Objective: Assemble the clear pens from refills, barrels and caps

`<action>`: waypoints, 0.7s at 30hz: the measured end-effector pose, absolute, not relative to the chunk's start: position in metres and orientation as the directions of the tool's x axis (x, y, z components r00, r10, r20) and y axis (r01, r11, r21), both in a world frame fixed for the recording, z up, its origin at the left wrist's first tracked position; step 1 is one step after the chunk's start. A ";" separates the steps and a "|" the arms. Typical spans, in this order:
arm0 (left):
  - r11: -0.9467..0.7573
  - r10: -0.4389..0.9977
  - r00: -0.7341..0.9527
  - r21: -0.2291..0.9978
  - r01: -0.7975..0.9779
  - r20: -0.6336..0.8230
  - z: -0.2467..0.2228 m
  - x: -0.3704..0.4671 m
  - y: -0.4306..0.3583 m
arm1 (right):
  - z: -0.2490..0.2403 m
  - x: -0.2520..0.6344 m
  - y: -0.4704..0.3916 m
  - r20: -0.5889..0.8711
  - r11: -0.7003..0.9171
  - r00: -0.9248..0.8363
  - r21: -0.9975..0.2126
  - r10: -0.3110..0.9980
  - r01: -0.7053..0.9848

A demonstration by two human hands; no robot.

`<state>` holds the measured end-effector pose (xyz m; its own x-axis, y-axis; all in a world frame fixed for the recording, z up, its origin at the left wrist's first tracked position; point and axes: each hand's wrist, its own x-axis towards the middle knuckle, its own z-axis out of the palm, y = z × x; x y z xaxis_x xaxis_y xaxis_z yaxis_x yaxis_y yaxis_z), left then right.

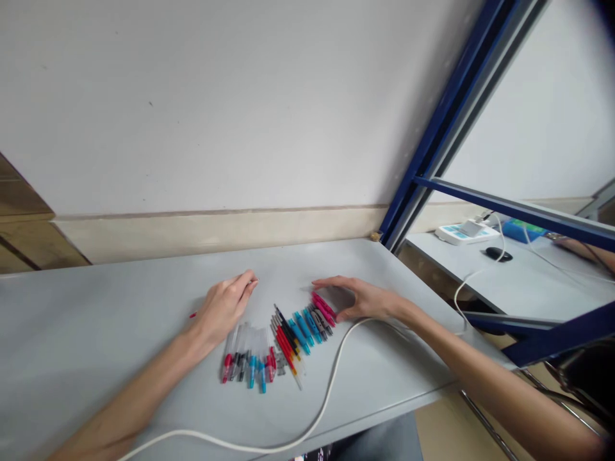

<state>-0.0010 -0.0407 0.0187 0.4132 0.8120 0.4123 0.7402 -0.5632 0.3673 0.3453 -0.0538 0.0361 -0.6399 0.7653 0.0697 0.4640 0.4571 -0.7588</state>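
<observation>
My left hand [225,306] is closed in a pinch above the grey table, and a small tip shows at its fingertips; a pink end [193,314] sticks out behind the hand. My right hand [358,298] is spread, thumb and fingers apart, around the pink pen parts [323,308] at the right end of a row. Beside these lie grey parts [321,323] and blue parts [302,333]. Red refills [284,342] and dark refills [288,334] lie in the middle. Clear pen barrels with coloured grips [247,352] lie fanned out nearest my left forearm.
A white cable [331,384] curves across the grey table [120,307] under my right arm. Blue metal posts [418,153] stand at the right. Beyond them, a second table [528,288] holds a power strip [466,232], a black mouse [498,254] and another person's arm [586,253].
</observation>
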 end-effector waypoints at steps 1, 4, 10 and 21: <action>-0.567 0.809 0.421 0.356 0.743 0.409 0.020 0.000 -0.040 | 0.037 0.344 -0.053 0.058 0.454 -0.643 -0.756 0.764 0.471; -0.580 0.801 0.448 0.326 0.747 0.397 0.024 0.001 -0.041 | 0.038 0.342 -0.051 0.038 0.458 -0.659 -0.749 0.751 0.478; -0.582 0.805 0.451 0.362 0.728 0.386 0.029 0.002 -0.040 | 0.052 0.329 -0.032 0.142 0.470 -0.616 -0.781 0.775 0.411; -0.608 0.754 0.462 0.232 0.759 0.467 0.010 -0.004 -0.045 | 0.045 0.244 -0.019 0.100 0.072 -0.096 -0.965 0.990 -0.254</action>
<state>-0.0044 -0.0448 0.0103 0.4620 0.7543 0.4665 0.7589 -0.6084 0.2323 0.2438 -0.0193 0.0446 -0.0961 0.9904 0.0997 -0.2537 0.0724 -0.9646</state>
